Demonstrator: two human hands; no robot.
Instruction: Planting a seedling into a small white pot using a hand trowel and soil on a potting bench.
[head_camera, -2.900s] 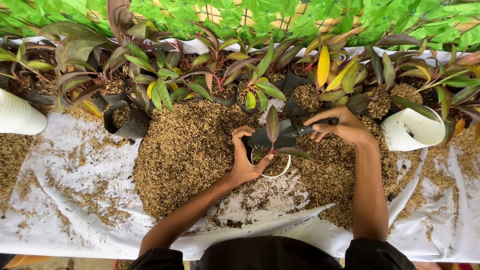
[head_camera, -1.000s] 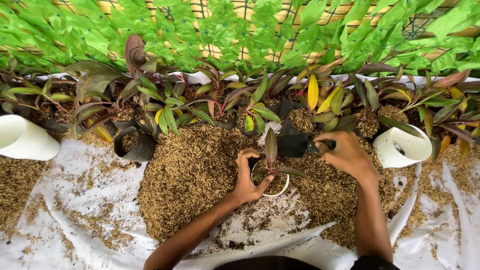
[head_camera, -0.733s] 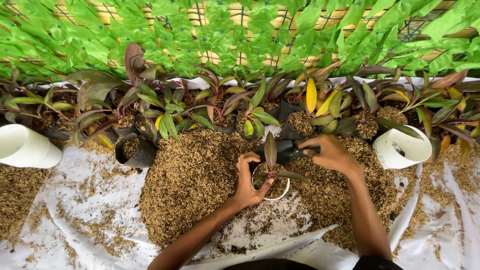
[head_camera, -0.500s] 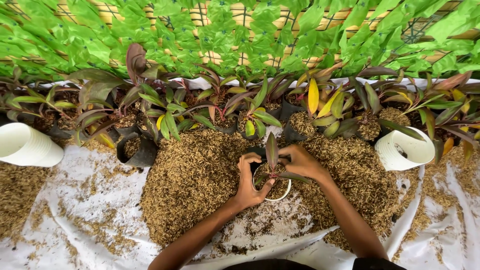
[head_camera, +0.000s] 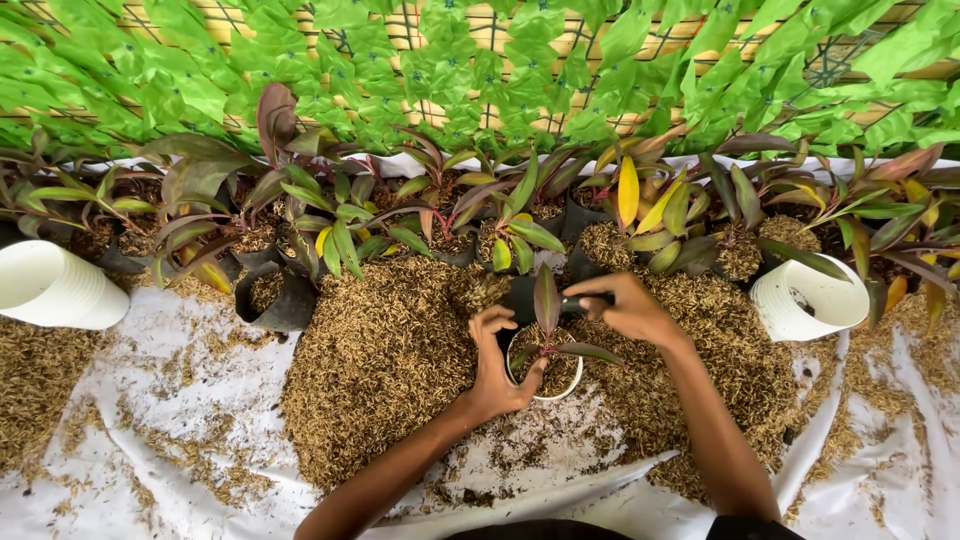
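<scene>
A small white pot (head_camera: 562, 388) stands in a heap of brown rice husks (head_camera: 380, 350) and holds a young plant (head_camera: 546, 305) with red-purple leaves. My left hand (head_camera: 497, 362) curls around the pot's left rim, fingers up by the stem. My right hand (head_camera: 630, 308) grips the handle of a black trowel (head_camera: 522, 295), whose blade lies just behind the pot, partly hidden by the plant's upright leaf. Husks fill the pot around the stem.
A row of potted plants in black bags (head_camera: 270, 295) lines the back, under a green leaf screen (head_camera: 480, 60). Stacked white pots lie at the left (head_camera: 50, 287) and right (head_camera: 805, 295). A white sheet (head_camera: 130, 440) covers the table.
My right hand swung the trowel from the right of the pot to just behind it, dipped close to the plant, then drew back slightly. My left hand stayed on the pot.
</scene>
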